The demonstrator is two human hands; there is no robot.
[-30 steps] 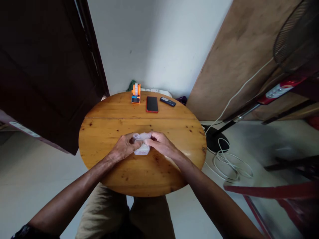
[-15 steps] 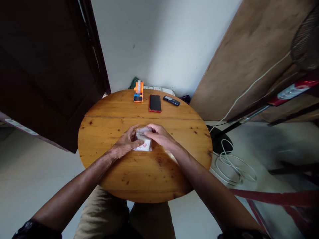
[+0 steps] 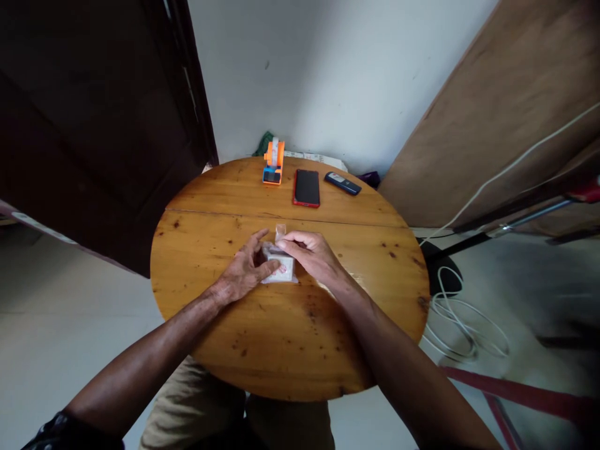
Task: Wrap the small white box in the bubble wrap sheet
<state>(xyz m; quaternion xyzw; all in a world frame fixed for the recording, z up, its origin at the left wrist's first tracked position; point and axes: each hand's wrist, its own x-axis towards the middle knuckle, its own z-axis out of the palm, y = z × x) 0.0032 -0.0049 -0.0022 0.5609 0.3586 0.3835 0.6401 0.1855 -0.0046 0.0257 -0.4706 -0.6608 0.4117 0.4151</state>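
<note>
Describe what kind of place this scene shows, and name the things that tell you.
Probably a room in a home: a round wooden table against a white wall, a dark door, and a red phone beside a tape dispenser.

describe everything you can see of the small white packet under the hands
The small white packet lies flat on the round wooden table, near its middle. It looks like a pale rectangular pack in clear, crinkly plastic wrap, with faint reddish marks on top; a flap of wrap sticks up at its far side. The left hand presses its left edge; the right hand pinches its top.
</note>
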